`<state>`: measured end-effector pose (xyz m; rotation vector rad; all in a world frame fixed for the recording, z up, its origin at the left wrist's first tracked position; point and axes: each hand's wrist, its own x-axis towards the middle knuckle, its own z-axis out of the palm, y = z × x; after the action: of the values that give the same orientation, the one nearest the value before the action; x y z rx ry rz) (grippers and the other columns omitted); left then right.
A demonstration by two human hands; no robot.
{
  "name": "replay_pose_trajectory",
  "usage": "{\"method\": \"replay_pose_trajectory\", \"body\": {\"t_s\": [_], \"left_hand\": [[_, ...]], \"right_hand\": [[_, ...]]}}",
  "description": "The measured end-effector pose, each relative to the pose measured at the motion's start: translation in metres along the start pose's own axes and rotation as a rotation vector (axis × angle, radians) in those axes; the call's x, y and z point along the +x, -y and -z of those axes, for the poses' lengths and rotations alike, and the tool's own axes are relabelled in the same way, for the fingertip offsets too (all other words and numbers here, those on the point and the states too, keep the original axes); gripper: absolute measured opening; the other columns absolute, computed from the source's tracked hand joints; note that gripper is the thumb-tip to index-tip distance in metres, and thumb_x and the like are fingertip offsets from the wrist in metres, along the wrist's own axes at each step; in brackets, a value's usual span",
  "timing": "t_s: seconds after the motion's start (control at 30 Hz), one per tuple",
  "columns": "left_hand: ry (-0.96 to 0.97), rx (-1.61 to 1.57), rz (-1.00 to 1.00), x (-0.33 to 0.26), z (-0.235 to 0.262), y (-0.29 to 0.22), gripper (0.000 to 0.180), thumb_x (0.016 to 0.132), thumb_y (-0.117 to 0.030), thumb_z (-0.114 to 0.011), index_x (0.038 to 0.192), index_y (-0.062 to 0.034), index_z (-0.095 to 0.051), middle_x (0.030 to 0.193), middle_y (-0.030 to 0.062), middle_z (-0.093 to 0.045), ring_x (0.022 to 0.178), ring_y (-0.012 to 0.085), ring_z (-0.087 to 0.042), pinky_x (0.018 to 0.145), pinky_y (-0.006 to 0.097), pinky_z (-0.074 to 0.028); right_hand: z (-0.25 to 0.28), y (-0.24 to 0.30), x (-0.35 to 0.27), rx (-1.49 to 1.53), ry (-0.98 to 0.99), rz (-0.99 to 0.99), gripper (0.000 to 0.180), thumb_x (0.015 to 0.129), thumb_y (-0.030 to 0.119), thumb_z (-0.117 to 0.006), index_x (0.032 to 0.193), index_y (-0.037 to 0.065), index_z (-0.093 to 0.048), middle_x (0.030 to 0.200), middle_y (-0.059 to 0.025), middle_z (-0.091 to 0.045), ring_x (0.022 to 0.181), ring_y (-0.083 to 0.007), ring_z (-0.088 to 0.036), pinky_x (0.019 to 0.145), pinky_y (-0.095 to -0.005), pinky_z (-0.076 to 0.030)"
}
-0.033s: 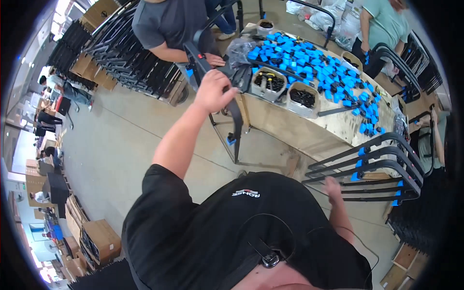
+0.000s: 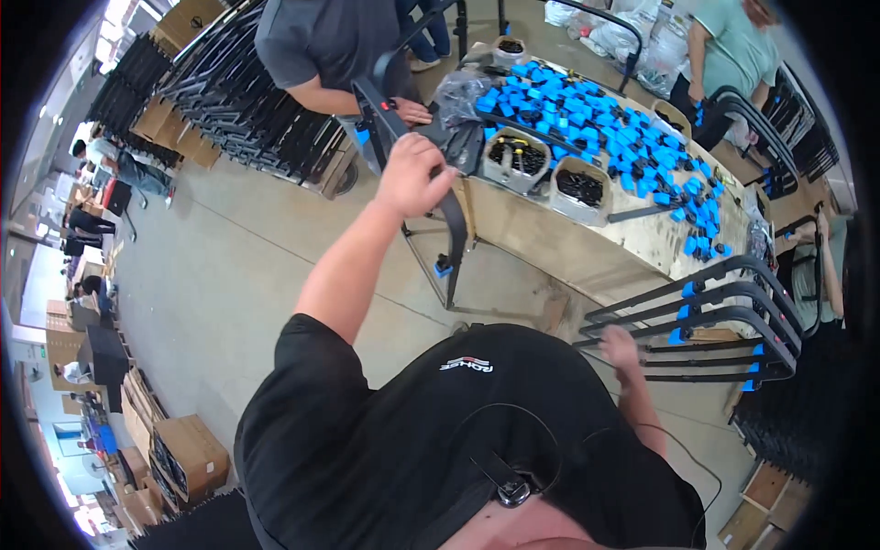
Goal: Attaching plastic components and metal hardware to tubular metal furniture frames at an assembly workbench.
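My left hand (image 2: 414, 176) is closed over the upper bend of a black tubular metal frame (image 2: 453, 225), which stands on the floor at the near left corner of the workbench. A blue plastic piece (image 2: 444, 268) sits on the frame's lower part. Low in front of my body, my right hand (image 2: 621, 348) hangs beside the ends of several similar black frames (image 2: 733, 295) fitted with blue pieces. Motion smears its fingers, and nothing can be made out in them. Across the held frame, a co-worker's hand (image 2: 412, 112) rests at the bench's left end.
The wooden workbench (image 2: 550, 240) carries a heap of blue plastic parts (image 2: 587, 124) and tubs of small black pieces (image 2: 579, 188). Stacked black tubes (image 2: 247, 110) stand at the far left. Another person (image 2: 733, 46) works across the bench. A cardboard box (image 2: 192, 454) lies lower left.
My right hand has moved slightly left, toward my body. My left hand keeps its hold on the frame; the whole scene has shifted a little to the right in view.
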<state>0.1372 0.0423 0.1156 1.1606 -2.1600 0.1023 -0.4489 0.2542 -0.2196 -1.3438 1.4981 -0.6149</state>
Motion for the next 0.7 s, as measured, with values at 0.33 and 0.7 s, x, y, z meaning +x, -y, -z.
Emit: {"method": "replay_pose_trajectory", "body": {"t_s": [0.33, 0.7], "left_hand": [[-0.183, 0.013, 0.108, -0.072, 0.05, 0.018, 0.02, 0.076, -0.024, -0.069, 0.077, -0.0057, -0.061, 0.087, 0.0118, -0.06, 0.1, 0.0338, -0.058, 0.102, 0.05, -0.04], [-0.199, 0.163, 0.246, -0.097, 0.17, 0.054, 0.047, 0.084, -0.03, -0.073, 0.121, -0.0027, -0.062, 0.121, 0.0194, -0.06, 0.12, 0.0395, -0.054, 0.106, 0.051, -0.038]], "right_hand": [[-0.22, 0.474, 0.063, -0.039, 0.436, 0.501, 0.061, 0.084, 0.028, -0.082, 0.132, 0.001, -0.056, 0.115, -0.0143, -0.066, 0.106, -0.0219, -0.065, 0.093, -0.0357, -0.053], [-0.185, 0.403, 0.061, 0.02, 0.163, 0.323, 0.02, 0.083, 0.009, -0.071, 0.1, 0.004, -0.062, 0.078, 0.0008, -0.056, 0.071, -0.0088, -0.051, 0.063, -0.029, -0.045]]}}
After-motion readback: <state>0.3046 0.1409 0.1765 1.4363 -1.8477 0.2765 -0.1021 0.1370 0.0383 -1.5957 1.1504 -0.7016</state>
